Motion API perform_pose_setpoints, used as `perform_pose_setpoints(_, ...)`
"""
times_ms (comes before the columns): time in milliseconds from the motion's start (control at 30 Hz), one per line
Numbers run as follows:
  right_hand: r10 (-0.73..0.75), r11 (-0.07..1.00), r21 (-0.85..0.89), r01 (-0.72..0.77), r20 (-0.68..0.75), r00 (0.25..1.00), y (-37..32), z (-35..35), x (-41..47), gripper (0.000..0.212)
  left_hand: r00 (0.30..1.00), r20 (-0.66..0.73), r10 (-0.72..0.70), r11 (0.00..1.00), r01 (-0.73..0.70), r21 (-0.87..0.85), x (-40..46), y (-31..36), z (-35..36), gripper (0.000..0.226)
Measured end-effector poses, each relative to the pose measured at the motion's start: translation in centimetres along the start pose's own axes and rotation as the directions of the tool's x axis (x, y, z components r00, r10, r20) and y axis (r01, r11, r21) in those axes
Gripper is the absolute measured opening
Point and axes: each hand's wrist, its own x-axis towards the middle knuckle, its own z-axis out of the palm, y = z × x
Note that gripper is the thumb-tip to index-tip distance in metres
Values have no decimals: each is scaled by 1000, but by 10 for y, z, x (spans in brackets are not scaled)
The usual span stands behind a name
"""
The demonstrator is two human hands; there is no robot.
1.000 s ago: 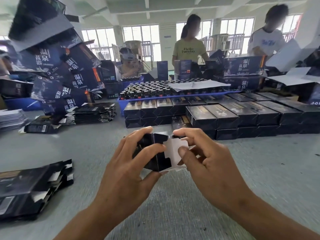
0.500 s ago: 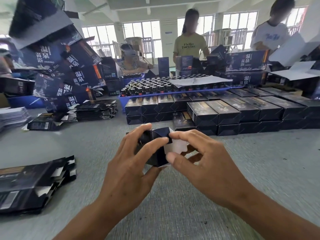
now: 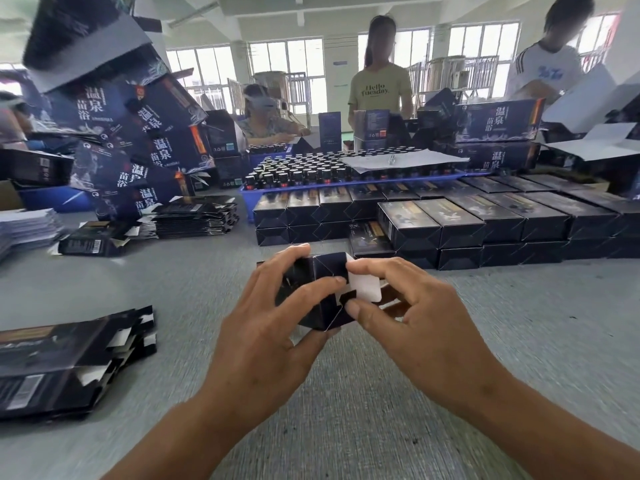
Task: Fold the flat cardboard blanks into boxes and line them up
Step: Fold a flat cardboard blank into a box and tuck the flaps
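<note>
Both hands clamped on the half-folded box [image 3: 320,292]: my left hand [image 3: 266,327] wraps its dark side, my right hand [image 3: 415,317] pinches the white end flap [image 3: 363,289]. Box is dark navy, end-on to me, above the grey table [image 3: 381,427], just before the finished box rows [image 3: 450,223].

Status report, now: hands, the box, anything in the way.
Both hands on the box: left hand grips its side, right hand pinches the white end flap. End not closed yet. Nothing blocking; finished boxes lined up behind.
</note>
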Motion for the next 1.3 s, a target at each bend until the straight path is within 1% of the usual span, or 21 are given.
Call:
perform_pose_setpoints(100, 6, 1000, 21, -5, -36, 999, 1, 0, -1, 39, 1000, -8, 10, 1000, -10, 3, 0, 1, 2, 51)
perform_pose_setpoints(233, 35, 997, 76, -32, -40, 999, 1, 2, -2, 44, 1000, -6, 11, 1000, -11, -9, -1, 1, 2, 52)
perform_pose_setpoints(300, 41, 994, 106, -36, -41, 998, 1, 2, -2, 41, 1000, -13, 4, 1000, -4, -14, -1, 1, 2, 54)
perform_pose_setpoints(367, 15, 995, 99, -13, -16, 1000, 0, 1, -2, 42, 1000, -27, 3, 1000, -3, -4, -1, 1, 3, 54)
perform_pose_setpoints(467, -33, 998, 51, 31, 34, 999, -1, 1, -3, 49, 999, -43, -17, 1000, 17, 1, -1, 1, 3, 58)
perform_pose_setpoints(500, -34, 997, 66, 31, 36, 999, -1, 1, -3, 47, 999, -45, -27, 1000, 27, 4, -1, 2, 2, 61)
perform_pose_setpoints(633, 8, 990, 140, -6, -17, 1000, 0, 2, -2, 27, 999, -38, -24, 1000, 24, 4, 0, 6, 2, 75)
perform_pose_setpoints(767, 109, 980, 170, -108, 6, 994, 1, 2, 0, 29, 999, -31, -42, 999, 42, -3, 0, 10, 3, 85)
perform_pose_setpoints(833, 134, 970, 200, -136, 21, 991, 2, 2, 1, 23, 999, -24, -49, 999, 49, -4, -1, 9, 4, 86)
perform_pose_setpoints(933, 147, 956, 255, -142, 0, 989, 4, 1, 3, 15, 999, -14, -46, 999, 46, 10, -2, 9, 4, 87)
perform_pose_setpoints(1133, 167, 954, 258, -151, -44, 985, 4, 1, 1, 15, 1000, -19, -12, 1000, 12, 22, -1, 14, 5, 84)
perform_pose_setpoints(1300, 155, 962, 229, -150, -3, 988, 4, -1, 1, 15, 1000, -18, -25, 999, 26, 33, -1, 14, 5, 85)
